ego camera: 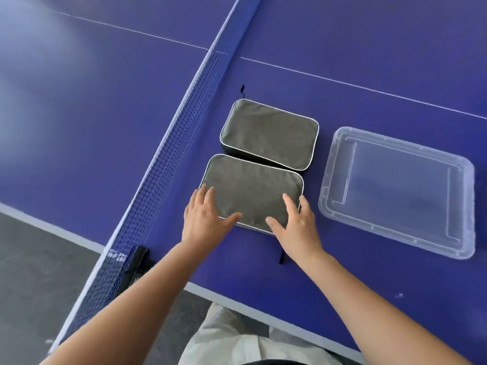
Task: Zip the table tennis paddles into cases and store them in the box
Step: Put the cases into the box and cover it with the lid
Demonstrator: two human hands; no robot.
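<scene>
Fingers of the left hand (204, 219) lie spread and straight over the near left corner of the nearer case (253, 191), thumb reaching across its front edge; nothing is gripped. The right hand (295, 222) does likewise at the near right corner, fingers relaxed and flat on the grey fabric, little finger along the case's right edge. A dark pull strap (281, 256) shows partly under the right wrist, the rest hidden. Whether paddles sit inside either case cannot be seen, and the zips are not visible. The farther case (270, 134) lies just beyond, touching the nearer one, at the centre of the frame, a small dark strap (242, 90) poking from its far corner. To the right sits the clear plastic box (395, 193), apart from both cases, with a strip of blue table (369, 285) between. The net (168, 154) runs diagonally at the left, close to the cases. Table edge crosses the lower frame; pale clothing is cut off at the bottom.
</scene>
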